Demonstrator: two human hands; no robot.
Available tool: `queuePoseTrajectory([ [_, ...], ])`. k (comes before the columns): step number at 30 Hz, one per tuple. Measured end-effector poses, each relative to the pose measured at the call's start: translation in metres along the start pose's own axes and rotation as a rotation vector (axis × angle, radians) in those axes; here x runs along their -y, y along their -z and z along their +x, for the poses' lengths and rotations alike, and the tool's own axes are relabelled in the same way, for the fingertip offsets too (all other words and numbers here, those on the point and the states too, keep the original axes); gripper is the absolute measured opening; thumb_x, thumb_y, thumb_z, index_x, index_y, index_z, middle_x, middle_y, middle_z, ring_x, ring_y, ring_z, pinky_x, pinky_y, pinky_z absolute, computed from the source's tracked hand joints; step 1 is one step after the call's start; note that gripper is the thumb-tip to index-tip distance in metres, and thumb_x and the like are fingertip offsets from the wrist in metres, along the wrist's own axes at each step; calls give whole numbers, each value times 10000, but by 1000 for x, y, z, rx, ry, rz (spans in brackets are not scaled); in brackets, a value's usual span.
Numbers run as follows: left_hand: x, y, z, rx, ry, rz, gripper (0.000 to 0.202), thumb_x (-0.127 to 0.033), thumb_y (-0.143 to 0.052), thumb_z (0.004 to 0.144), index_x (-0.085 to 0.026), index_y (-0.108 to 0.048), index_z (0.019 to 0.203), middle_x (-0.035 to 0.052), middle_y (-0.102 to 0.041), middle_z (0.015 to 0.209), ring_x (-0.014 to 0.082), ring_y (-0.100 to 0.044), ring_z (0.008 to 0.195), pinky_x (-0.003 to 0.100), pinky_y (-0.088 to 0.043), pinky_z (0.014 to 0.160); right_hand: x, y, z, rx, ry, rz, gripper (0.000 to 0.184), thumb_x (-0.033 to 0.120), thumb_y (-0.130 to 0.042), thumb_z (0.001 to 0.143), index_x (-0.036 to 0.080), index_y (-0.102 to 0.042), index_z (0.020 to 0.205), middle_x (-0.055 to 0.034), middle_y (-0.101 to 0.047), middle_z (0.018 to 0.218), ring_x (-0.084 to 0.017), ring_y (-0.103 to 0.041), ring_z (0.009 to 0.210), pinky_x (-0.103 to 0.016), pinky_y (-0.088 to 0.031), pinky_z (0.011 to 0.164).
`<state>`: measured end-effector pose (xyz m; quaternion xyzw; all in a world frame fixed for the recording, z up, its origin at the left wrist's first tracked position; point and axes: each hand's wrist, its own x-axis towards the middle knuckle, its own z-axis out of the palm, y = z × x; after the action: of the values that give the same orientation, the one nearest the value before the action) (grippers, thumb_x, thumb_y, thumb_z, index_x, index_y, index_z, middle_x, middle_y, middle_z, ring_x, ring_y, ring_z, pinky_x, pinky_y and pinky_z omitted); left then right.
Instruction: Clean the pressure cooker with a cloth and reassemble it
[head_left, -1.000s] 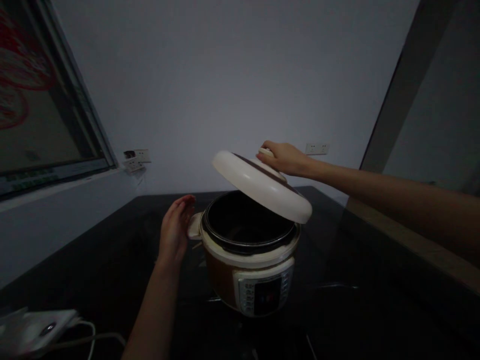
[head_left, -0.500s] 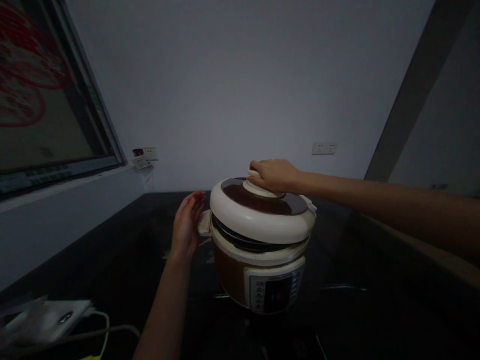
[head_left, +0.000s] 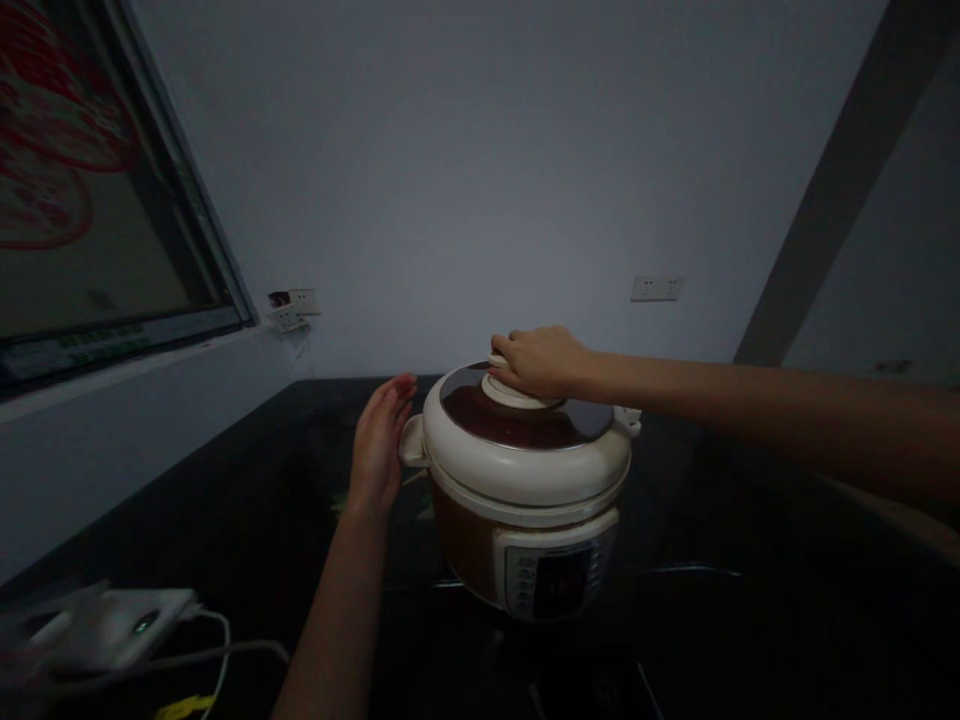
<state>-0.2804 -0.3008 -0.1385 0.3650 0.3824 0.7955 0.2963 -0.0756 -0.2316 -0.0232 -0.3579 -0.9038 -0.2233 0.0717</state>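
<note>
An electric pressure cooker (head_left: 469,545) with a brown body and a front control panel stands on the black countertop. Its cream lid (head_left: 517,472), brown in the middle, rests down on the rim. My right hand (head_left: 544,362) is wrapped round the handle on top of the lid, covering most of it. Beside the cooker's left side handle (head_left: 413,442) is my left hand (head_left: 381,435), upright with fingers stretched out. Whether its palm touches that handle is unclear.
A white device (head_left: 139,625) with a cable lies at the front left, near a yellow item (head_left: 184,708). A dark flat object (head_left: 600,685) sits in front of the cooker. Wall sockets (head_left: 657,289) are behind, and a window (head_left: 112,200) is at the left.
The lid has come down onto the cooker, closing the dark gap beneath its front edge. My right hand went down with it. My left hand stays beside the side handle.
</note>
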Motion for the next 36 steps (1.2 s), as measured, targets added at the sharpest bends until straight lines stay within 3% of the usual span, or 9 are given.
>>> queuePoseTrajectory([
  [17,-2,-3,-2,7,-5,56,281,-371,-669,774,-198,-699,993,94,-672,1227,240,-572,1228,404,-359,1111,4,-7,0,-18,37,12,452,483,-391,974,159,-587,1220,-183,-703,1122,-317,-676,911,-372,-446,675],
  [27,2,-4,-2,1,-58,123,310,-390,-667,776,-197,-702,1016,95,-677,1223,240,-581,1209,402,-370,1096,12,2,0,57,-22,57,470,485,-474,961,125,-625,1222,-210,-680,1163,-353,-648,1047,-415,-485,761],
  [32,2,-6,-4,-10,-74,181,338,-418,-661,780,-189,-695,1027,105,-674,1225,241,-580,1203,409,-371,1089,19,-4,0,-23,-101,96,547,554,-397,986,105,-641,1181,-225,-685,1130,-338,-665,1018,-402,-493,756],
  [36,2,-8,-6,-14,-118,253,334,-436,-645,800,-197,-700,1027,102,-678,1213,239,-579,1192,402,-379,1076,16,-9,-2,-78,-67,134,511,505,-397,1005,91,-650,1163,-219,-698,1096,-317,-667,1008,-381,-487,759],
])
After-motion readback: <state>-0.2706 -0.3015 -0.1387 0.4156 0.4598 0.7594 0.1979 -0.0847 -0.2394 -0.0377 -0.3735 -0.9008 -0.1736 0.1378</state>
